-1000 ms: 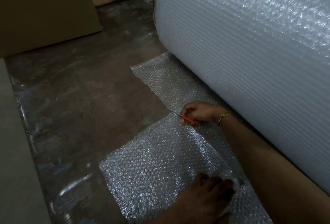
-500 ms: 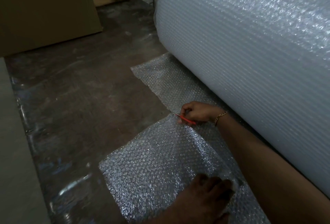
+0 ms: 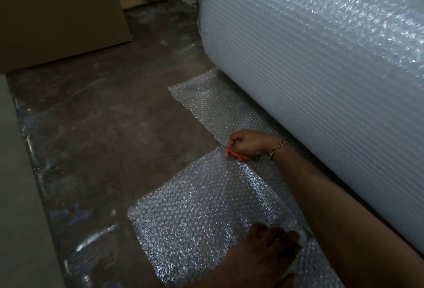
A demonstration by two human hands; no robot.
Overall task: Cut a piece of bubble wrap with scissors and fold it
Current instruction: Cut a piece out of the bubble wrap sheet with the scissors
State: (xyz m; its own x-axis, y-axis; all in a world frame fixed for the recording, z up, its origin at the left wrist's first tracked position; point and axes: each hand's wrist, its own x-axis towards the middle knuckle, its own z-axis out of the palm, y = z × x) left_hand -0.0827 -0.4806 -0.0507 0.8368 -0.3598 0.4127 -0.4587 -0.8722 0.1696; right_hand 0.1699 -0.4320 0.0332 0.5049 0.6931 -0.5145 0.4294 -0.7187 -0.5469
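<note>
- Here, right hand gripping orange-handled scissors at clear bubble wrap sheet edge.
- Left hand open, pressing flat on sheet beside big bubble wrap roll.

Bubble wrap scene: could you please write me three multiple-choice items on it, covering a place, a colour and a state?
1. Where does the big roll lie?
A. on the floor, right of the loose sheet
B. on a table
C. on a shelf

2. What colour are the handles of the scissors?
A. blue
B. orange-red
C. black

3. What is the right hand doing?
A. lying flat and open
B. closed around the scissors
C. lifting the roll

Answers:
1 A: the roll rests on the floor, with the sheet spread out to its left.
2 B: an orange-red handle shows below the fingers.
3 B: the fingers are curled on the scissors at the sheet's far edge.
</note>
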